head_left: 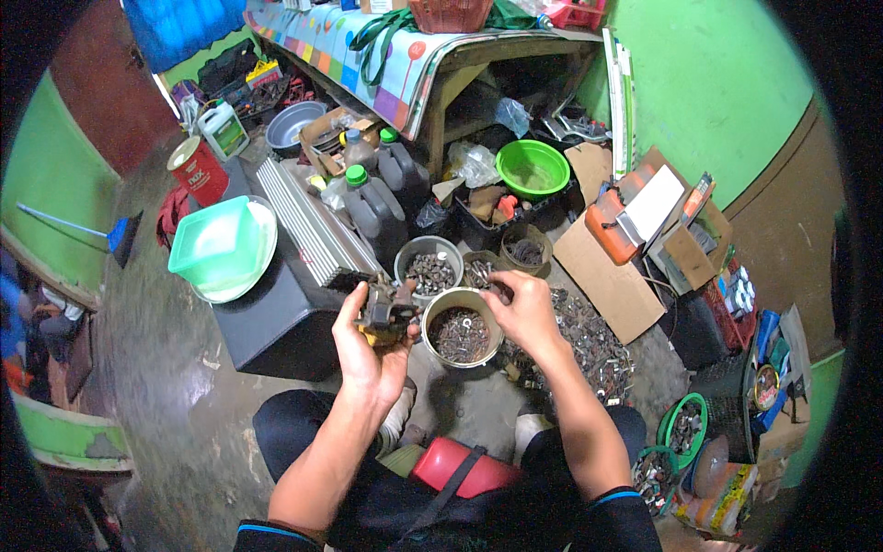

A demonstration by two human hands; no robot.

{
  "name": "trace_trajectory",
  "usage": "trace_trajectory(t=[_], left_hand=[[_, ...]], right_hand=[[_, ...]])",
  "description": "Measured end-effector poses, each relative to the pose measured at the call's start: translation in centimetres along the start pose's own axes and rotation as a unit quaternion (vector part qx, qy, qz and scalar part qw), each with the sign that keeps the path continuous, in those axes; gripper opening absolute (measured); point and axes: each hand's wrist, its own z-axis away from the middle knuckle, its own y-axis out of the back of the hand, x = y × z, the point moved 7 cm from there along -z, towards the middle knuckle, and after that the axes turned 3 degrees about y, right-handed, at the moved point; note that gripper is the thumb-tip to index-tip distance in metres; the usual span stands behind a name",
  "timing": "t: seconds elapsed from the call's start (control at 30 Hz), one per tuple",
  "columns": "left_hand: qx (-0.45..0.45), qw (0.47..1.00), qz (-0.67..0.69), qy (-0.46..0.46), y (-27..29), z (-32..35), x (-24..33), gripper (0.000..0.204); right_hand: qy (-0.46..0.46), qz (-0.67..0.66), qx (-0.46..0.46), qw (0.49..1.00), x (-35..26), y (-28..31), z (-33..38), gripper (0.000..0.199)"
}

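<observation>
In my left hand (pixel 368 363) is a dark, greasy metal part with a yellow piece (pixel 388 317), gripped between thumb and fingers. It is held just left of a cream bucket (pixel 463 364) with many small screws and metal bits inside. My right hand (pixel 529 308) hovers at the bucket's right rim, thumb and fingertips pinched together. Whatever they may hold is too small to make out. Behind the cream bucket stands a pale bucket (pixel 429 240) of nuts or similar dark pieces. A heap of loose metal hardware (pixel 589 354) spreads over the floor beneath my right forearm.
At left, a black box (pixel 276 327) bears green plastic tubs (pixel 213 237). Dark jugs with green caps (pixel 372 202) stand before a cloth-covered table (pixel 395 69). A green basin (pixel 533 168), cardboard (pixel 602 276) and an orange case (pixel 612 221) lie farther right. Baskets of hardware (pixel 685 428) sit near right.
</observation>
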Motion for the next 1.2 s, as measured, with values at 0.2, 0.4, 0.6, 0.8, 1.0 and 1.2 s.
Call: trace_trajectory(t=[0.2,0.4,0.6,0.8,1.0,1.2], left_hand=[[-0.015,0.999,-0.035,0.024,-0.5,0.3,-1.8,0.031],[-0.11,0.985,-0.089,0.102,-1.7,0.8,-4.6,0.034],[-0.128,0.962,-0.236,0.055,-2.8,0.8,-5.8,0.039],[-0.154,0.948,-0.275,0.034,-3.6,0.4,-6.8,0.031],[-0.168,0.934,-0.312,0.052,-3.6,0.9,-7.5,0.03],[-0.113,0.947,-0.299,0.042,-1.7,0.0,-7.9,0.03]], right_hand=[[0.01,-0.024,-0.001,1.0,-1.5,2.7,3.7,0.017],[0.037,-0.102,0.053,0.993,-4.3,6.0,5.1,0.014],[0.048,-0.187,0.073,0.978,-4.5,7.3,6.0,0.021],[0.143,-0.197,0.022,0.97,-5.8,7.7,5.9,0.027],[0.188,-0.16,0.012,0.969,-5.6,7.3,6.0,0.022],[0.171,-0.12,0.081,0.975,-5.5,7.5,5.7,0.011]])
